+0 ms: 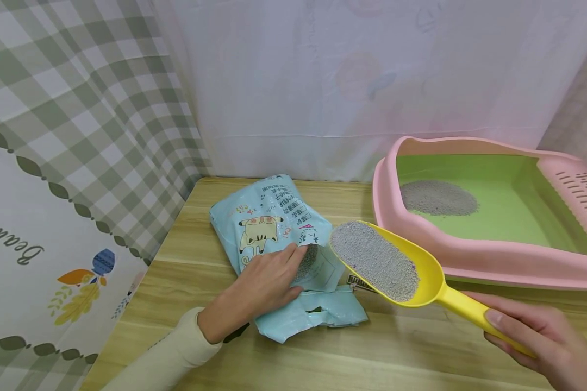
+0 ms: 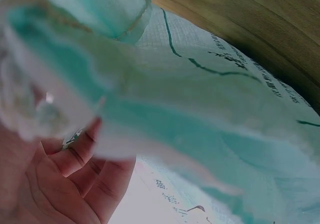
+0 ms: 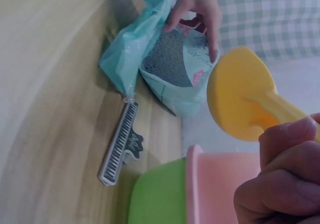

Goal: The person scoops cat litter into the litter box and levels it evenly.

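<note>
A light blue bag of cat litter (image 1: pixel 232 217) with a cartoon cat lies on the wooden table, its top torn and folded toward me. My left hand (image 1: pixel 264 282) holds the edge of its opening, and grey litter (image 3: pixel 167 58) shows inside. In the left wrist view the bag's film (image 2: pixel 190 129) hides some fingertips. My right hand (image 1: pixel 543 336) grips the handle of a yellow scoop (image 1: pixel 430 279). A heap of grey litter (image 1: pixel 374 260) fills much of the scoop, which is held above the table between bag and litter box. The right wrist view shows the scoop's underside (image 3: pixel 237 93).
At the right stands a pink-rimmed litter box (image 1: pixel 386 201) with a green inside and a pile of grey litter (image 1: pixel 440 198). A long ridged black-and-white strip (image 3: pixel 119 146) lies on the table (image 1: pixel 176 282) beside the bag. Fabric curtains (image 1: pixel 293 98) enclose the back and left.
</note>
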A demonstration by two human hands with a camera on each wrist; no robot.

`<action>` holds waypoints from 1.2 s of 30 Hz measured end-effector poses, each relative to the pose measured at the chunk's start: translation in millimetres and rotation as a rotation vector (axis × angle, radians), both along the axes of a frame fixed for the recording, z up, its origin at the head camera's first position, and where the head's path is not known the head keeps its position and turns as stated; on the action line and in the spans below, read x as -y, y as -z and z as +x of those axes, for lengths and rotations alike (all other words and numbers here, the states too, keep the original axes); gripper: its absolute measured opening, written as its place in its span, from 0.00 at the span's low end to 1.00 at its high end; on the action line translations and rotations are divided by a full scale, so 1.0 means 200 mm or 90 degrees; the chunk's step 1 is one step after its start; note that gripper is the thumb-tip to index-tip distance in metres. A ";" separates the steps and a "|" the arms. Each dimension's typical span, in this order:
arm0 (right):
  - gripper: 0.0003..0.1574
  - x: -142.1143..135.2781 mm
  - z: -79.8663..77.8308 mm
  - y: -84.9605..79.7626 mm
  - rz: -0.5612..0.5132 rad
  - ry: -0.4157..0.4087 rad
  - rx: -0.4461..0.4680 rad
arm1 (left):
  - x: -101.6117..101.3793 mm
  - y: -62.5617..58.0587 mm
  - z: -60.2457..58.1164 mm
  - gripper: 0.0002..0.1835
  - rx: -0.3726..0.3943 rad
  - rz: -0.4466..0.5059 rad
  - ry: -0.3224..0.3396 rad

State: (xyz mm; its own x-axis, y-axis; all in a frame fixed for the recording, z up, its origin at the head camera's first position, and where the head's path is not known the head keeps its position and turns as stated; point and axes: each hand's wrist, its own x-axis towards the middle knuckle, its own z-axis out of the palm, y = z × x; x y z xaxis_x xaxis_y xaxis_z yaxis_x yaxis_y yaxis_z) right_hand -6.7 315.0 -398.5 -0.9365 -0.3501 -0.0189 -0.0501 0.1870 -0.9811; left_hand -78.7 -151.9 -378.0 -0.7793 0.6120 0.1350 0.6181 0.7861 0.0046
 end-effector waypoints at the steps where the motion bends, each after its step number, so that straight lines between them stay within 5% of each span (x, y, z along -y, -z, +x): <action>1: 0.38 0.00 -0.01 0.00 -0.023 -0.009 -0.002 | 0.00 0.00 0.00 0.38 0.002 0.000 -0.001; 7: 0.40 -0.03 -0.05 -0.03 -0.058 -0.021 -0.022 | 0.00 0.00 0.00 0.38 0.008 0.001 -0.004; 22: 0.35 -0.10 -0.11 -0.11 -0.076 0.096 0.031 | -0.01 0.01 0.00 0.37 0.004 0.009 0.003; 29: 0.32 -0.11 -0.19 -0.24 0.133 0.029 -0.084 | -0.01 0.01 0.00 0.36 -0.009 0.006 0.005; 36: 0.30 -0.22 -0.22 -0.22 0.026 0.127 0.042 | -0.01 0.00 -0.01 0.36 -0.007 0.003 0.005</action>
